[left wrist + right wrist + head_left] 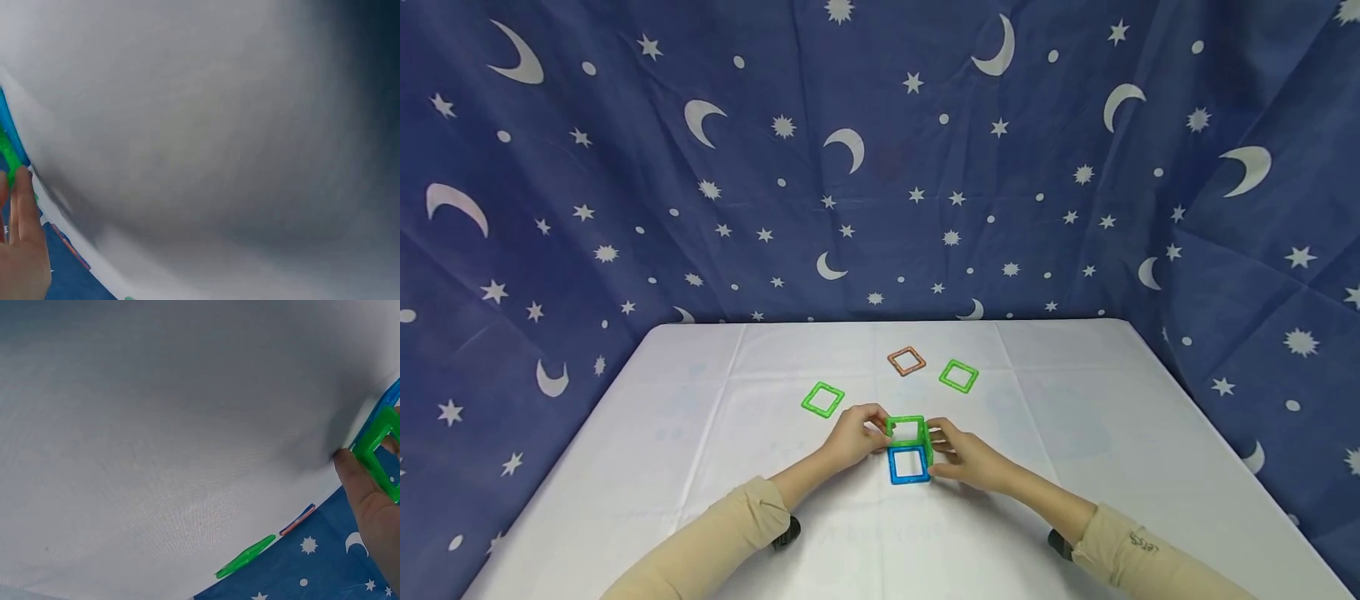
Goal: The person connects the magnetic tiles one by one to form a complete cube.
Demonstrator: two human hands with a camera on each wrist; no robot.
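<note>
In the head view, a blue square magnetic tile [909,481] lies on the table, and a green square magnetic tile [906,443] adjoins its far side. Another green tile [928,446] stands on edge along their right side. My left hand [856,435] pinches the left side of the green structure between thumb and fingers. From the right, my right hand [972,461] holds the upright green tile, thumb near the blue corner and fingers farther back. The right wrist view shows this green tile [370,450] beside the hand, partly cut off by the frame.
Behind the hands, a green tile [823,400] lies at left, an orange tile [907,361] at the back, and another green tile [958,377] at right. A white cloth covers the table [775,358]. A blue curtain [880,167] with moons and stars hangs behind it.
</note>
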